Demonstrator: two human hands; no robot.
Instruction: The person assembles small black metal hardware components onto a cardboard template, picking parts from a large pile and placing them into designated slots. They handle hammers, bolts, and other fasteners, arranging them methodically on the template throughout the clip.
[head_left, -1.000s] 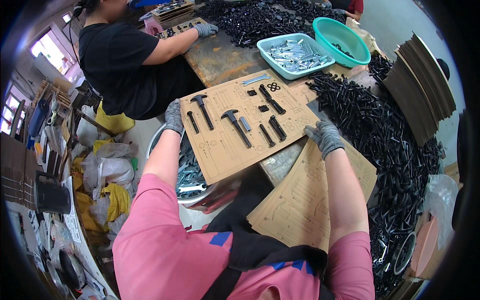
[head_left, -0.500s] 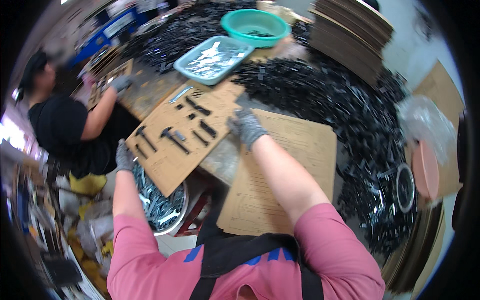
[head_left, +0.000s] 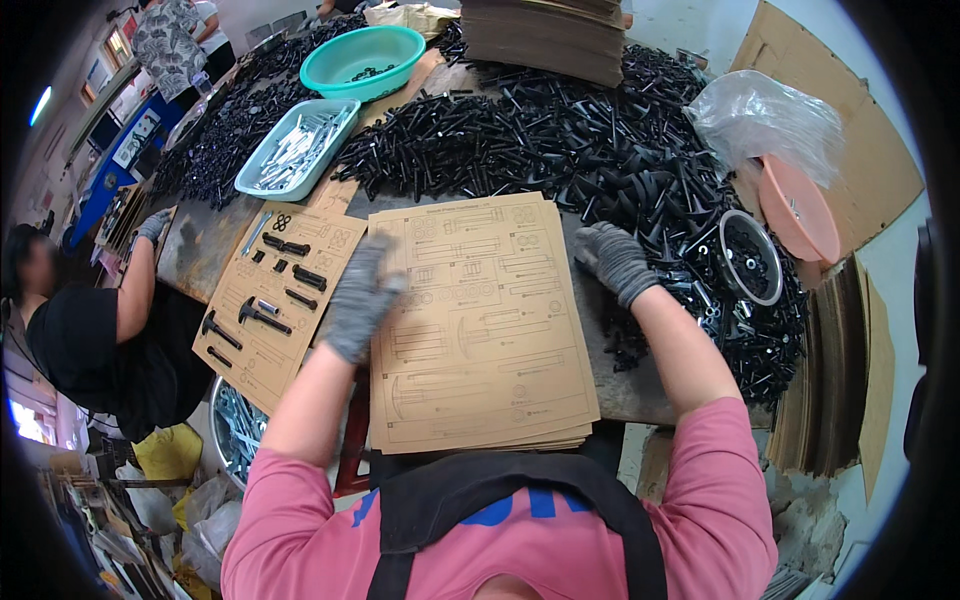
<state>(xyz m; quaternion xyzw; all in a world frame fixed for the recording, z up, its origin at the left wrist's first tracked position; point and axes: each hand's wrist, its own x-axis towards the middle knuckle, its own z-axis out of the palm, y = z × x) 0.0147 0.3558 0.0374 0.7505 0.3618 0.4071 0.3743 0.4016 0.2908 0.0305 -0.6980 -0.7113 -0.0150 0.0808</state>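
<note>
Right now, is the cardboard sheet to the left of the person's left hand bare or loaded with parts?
Loaded: black bolts, black T-headed pieces and a wrench lie on that cardboard sheet.

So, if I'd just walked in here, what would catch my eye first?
Probably the sprawling heap of black parts across the table's far and right sides. Next, the stack of printed cardboard sheets directly before the person, with the gloved left hand at its left edge and the right hand beyond its right. Left of it lies a cardboard board bearing black parts.
</note>
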